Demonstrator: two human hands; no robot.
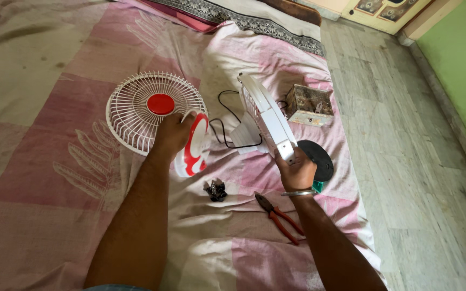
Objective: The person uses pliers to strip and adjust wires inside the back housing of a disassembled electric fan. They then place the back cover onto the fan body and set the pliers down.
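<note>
My left hand point(172, 134) grips a red and white fan blade part point(194, 146), held on edge just right of a round white front grille point(136, 110) with a red centre cap, which lies flat on the sheet. My right hand point(296, 171) holds the lower end of a white fan body with its rear guard point(265, 116), tilted up off the bed. A black round base point(319, 157) lies just behind that hand. A black power cord point(223, 126) loops on the sheet between the two hands.
Red-handled pliers point(280, 215) and a small pile of dark screws or clips point(216, 191) lie on the pink and white sheet point(55, 178) near me. A worn metal box point(308, 104) sits at the back right. Grey tiled floor point(405, 161) runs along the right.
</note>
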